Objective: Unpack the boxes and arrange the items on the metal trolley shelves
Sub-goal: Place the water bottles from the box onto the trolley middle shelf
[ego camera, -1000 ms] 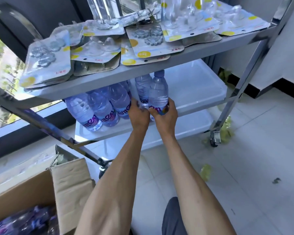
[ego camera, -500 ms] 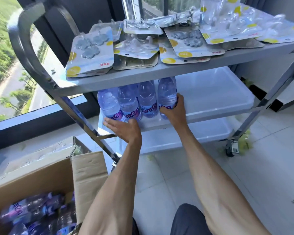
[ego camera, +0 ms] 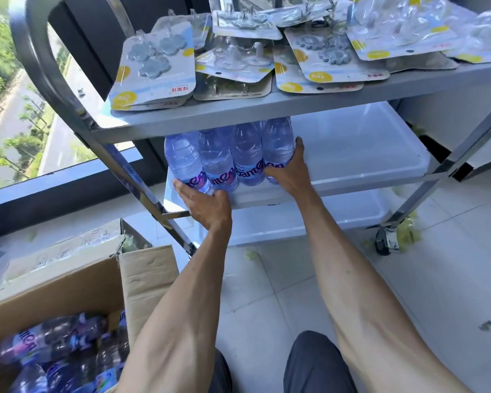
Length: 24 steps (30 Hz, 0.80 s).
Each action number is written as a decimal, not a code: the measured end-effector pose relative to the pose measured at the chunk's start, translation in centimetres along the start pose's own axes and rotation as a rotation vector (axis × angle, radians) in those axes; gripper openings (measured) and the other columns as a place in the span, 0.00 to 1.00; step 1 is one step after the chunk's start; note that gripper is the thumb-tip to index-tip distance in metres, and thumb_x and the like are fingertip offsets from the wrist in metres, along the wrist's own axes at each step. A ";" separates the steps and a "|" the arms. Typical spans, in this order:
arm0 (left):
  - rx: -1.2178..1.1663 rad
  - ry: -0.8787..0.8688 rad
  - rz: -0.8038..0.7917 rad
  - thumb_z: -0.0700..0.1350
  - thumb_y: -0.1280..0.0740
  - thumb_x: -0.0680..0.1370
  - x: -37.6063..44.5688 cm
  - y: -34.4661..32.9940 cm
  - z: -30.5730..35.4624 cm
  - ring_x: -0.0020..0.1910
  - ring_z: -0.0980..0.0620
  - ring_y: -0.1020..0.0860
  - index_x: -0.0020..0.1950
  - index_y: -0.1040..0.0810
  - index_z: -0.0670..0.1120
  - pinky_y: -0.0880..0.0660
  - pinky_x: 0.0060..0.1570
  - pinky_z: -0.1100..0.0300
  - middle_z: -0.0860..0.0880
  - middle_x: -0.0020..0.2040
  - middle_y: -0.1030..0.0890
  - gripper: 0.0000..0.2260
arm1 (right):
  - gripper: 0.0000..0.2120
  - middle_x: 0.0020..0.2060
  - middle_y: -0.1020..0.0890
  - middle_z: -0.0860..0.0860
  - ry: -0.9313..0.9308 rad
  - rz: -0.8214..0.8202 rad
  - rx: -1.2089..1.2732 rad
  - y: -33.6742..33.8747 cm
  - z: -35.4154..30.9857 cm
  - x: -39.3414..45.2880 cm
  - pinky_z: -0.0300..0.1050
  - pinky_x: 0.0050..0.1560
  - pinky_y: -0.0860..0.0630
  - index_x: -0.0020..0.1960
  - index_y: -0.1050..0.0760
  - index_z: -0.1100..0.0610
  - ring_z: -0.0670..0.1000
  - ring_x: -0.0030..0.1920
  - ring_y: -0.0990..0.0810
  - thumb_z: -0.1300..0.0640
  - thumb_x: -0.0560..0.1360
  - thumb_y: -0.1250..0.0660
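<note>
Bottles [ego camera: 227, 157] stand upright in a tight row of four on the middle shelf [ego camera: 360, 154] of the trolley [ego camera: 267, 114], at its left end, clear plastic with purple labels facing out. More bottles seem to stand behind them, though the top shelf hides that part.

From the head view, the right hand [ego camera: 288, 171] is at the right end of the row: its fingers reach up along the side of the rightmost bottle and its thumb lies across the label, so its grip is a loose wrap on that bottle. The left hand [ego camera: 204, 202] sits low at the left end, fingers straight and spread, the tips touching the base of the leftmost bottle near the shelf's front edge; its grip is wide and it holds nothing. Both forearms reach forward from the bottom of the view.

On the top shelf lies a heap of blister packs [ego camera: 156, 66], overlapping each other, white and pale blue cards with yellow spots; some hold grey flower shapes, others clear hooks. The bottom shelf [ego camera: 309, 219] shows white under the middle one, and a caster [ego camera: 384, 242] stands on the tiled floor [ego camera: 408, 293] at the right.

Down at the lower left, an open box [ego camera: 97, 290] of brown cardboard holds more bottles lying on their sides, blurred. Behind the trolley a window [ego camera: 17, 123] looks down on a road and trees.
</note>
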<state>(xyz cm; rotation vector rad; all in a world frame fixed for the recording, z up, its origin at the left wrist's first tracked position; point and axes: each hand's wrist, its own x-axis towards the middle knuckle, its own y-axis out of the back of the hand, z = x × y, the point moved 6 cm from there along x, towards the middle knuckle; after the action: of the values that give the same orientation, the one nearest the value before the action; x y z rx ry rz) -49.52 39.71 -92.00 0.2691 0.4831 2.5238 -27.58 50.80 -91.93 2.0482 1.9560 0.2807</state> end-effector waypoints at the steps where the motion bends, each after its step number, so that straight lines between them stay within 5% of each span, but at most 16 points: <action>1: -0.009 0.000 -0.016 0.39 0.30 0.67 0.1 0.0 -0.1 0.75 0.43 0.35 0.80 0.51 0.49 0.30 0.69 0.47 0.46 0.78 0.40 0.46 | 0.56 0.63 0.24 0.54 -0.024 0.027 -0.037 0.2 0.3 -0.1 0.58 0.57 0.22 0.73 0.48 0.46 0.58 0.59 0.22 0.38 0.52 0.23; 4: 0.002 0.000 -0.085 0.36 0.31 0.69 0.2 0.1 -0.5 0.76 0.43 0.38 0.80 0.52 0.48 0.31 0.70 0.48 0.46 0.79 0.42 0.46 | 0.54 0.60 0.23 0.56 -0.032 0.120 -0.190 0.3 0.3 -2.2 0.59 0.57 0.22 0.71 0.41 0.57 0.60 0.59 0.22 0.40 0.51 0.23; 7: 0.067 0.008 -0.135 0.33 0.35 0.72 -0.5 1.3 -0.9 0.76 0.43 0.39 0.80 0.52 0.43 0.31 0.70 0.51 0.44 0.79 0.44 0.41 | 0.47 0.68 0.28 0.59 -0.043 0.272 -0.205 0.3 -0.4 -5.8 0.54 0.67 0.29 0.75 0.42 0.61 0.61 0.67 0.28 0.53 0.63 0.23; 10: 0.166 -0.163 -0.152 0.32 0.38 0.72 -2.1 4.4 -1.2 0.66 0.46 0.28 0.77 0.40 0.44 0.26 0.60 0.55 0.46 0.73 0.35 0.33 | 0.34 0.68 0.29 0.60 -0.076 0.419 -0.109 0.0 -0.8 -9.6 0.46 0.65 0.35 0.72 0.36 0.64 0.59 0.69 0.32 0.64 0.69 0.30; 13: 0.181 -0.189 -0.130 0.33 0.38 0.71 -3.0 8.9 -3.0 0.54 0.44 0.22 0.66 0.26 0.44 0.29 0.49 0.58 0.46 0.61 0.25 0.23 | 0.22 0.60 0.24 0.59 -0.010 0.511 -0.035 -2.5 -1.8 -14.3 0.49 0.58 0.31 0.63 0.27 0.65 0.60 0.63 0.27 0.68 0.69 0.36; 17: 0.247 -0.072 -0.011 0.34 0.37 0.73 -2.1 17.3 -7.9 0.50 0.41 0.22 0.58 0.21 0.43 0.29 0.47 0.55 0.43 0.54 0.21 0.15 | 0.15 0.51 0.23 0.58 0.259 0.263 -0.128 -11.6 -4.0 -20.3 0.48 0.50 0.28 0.50 0.23 0.64 0.59 0.50 0.22 0.72 0.65 0.39; 24: 0.421 0.365 0.085 0.38 0.35 0.72 2.0 32.4 -21.7 0.56 0.39 0.23 0.58 0.21 0.45 0.28 0.54 0.52 0.42 0.58 0.23 0.15 | 0.11 0.43 0.15 0.55 0.305 -0.110 -0.091 -26.8 -7.7 -28.9 0.43 0.43 0.21 0.49 0.19 0.59 0.53 0.44 0.18 0.67 0.74 0.38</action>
<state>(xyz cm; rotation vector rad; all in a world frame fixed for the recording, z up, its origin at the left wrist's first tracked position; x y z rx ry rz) -72.96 9.27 -98.96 -0.0239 1.1723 2.5382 -57.05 23.44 -92.08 1.9233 2.1754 0.6791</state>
